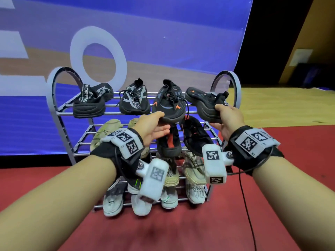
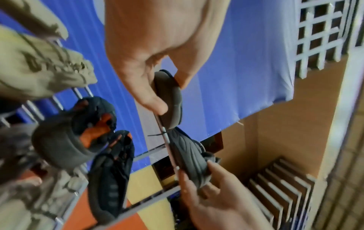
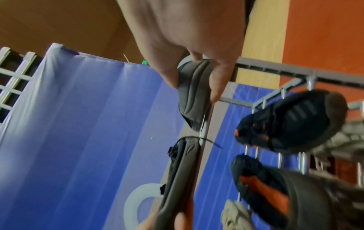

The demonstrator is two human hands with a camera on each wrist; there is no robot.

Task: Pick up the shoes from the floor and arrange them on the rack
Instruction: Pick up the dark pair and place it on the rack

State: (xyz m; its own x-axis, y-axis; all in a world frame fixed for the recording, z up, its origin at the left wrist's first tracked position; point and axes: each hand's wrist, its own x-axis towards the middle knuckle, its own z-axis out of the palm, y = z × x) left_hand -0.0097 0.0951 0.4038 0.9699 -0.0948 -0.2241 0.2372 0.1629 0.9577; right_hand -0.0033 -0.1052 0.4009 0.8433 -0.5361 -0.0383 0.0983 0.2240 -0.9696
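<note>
Both our hands were on the rack's (image 1: 54, 98) top tier: left hand (image 1: 154, 127) pinching the toe of the black-orange shoe (image 1: 169, 104), right hand (image 1: 226, 118) gripping its mate (image 1: 204, 105), tipped on its side. Risks: mate rolling off the rails, dangling lace (image 1: 187, 113) snagging.

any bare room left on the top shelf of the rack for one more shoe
Hardly. The top shelf carries four black shoes across its width; only narrow bar gaps show, widest between the lettered shoe and the mesh shoe. The right end is crowded: left hand and right hand each hold a shoe there.
</note>
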